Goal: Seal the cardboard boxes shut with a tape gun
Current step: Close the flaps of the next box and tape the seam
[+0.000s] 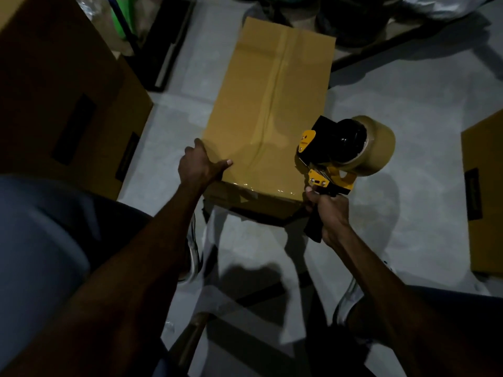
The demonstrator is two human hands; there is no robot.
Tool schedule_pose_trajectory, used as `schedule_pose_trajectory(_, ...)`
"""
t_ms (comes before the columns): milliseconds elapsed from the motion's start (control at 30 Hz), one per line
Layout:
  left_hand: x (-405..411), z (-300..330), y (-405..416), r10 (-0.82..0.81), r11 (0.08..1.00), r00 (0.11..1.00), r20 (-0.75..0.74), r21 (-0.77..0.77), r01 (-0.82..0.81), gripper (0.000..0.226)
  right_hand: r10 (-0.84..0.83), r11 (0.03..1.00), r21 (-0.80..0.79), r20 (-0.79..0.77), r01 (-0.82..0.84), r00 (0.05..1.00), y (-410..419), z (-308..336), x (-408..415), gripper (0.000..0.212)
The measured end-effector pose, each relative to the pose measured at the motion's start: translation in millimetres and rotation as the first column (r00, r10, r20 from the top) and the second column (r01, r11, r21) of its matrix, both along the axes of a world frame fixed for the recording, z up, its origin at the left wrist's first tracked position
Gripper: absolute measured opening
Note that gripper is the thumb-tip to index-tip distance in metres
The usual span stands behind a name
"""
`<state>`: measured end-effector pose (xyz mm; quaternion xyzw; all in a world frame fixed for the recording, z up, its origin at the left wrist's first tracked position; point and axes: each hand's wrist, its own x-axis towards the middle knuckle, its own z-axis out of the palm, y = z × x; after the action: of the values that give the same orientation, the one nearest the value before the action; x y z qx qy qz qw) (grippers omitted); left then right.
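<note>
Our forearms reach down twd the floor [408,110]. Left hand [200,165] grips the near-left corner of the cardboard box [272,104] — thumb on top. Box sits on the floor, flaps closed, clear tape strip [275,85] along the centre seam. Right hand [328,210] is wrapped round the tape gun [337,156] handle, just beside the box's near-right corner. Other boxes flank it — big one [68,104] left, another [485,197] right. Shelving behind, dim.
</note>
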<state>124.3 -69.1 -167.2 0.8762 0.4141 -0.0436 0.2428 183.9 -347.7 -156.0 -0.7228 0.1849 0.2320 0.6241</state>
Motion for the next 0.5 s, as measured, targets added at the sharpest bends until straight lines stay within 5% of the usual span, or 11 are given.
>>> schedule_pose_trajectory(133,-5,20,-13,-0.004,1.0,1.0,-0.016,0.026,0.004,0.112,-0.011,1.0,0.009,0.018,0.011,1.0,-4,8,5,0.012)
schedule_pose_trajectory(233,-15,26,-31,-0.015,0.996,1.0,-0.019,-0.093,0.014,0.118,0.01,1.0,-0.009,0.044,-0.009,0.999,-17,13,12,0.017)
schedule_pose_trajectory(500,-39,27,-162,0.043,0.923,0.993,0.111,-0.385,0.003,0.118,0.113,0.945,-0.321,0.132,-0.066,0.985,-86,35,50,0.026)
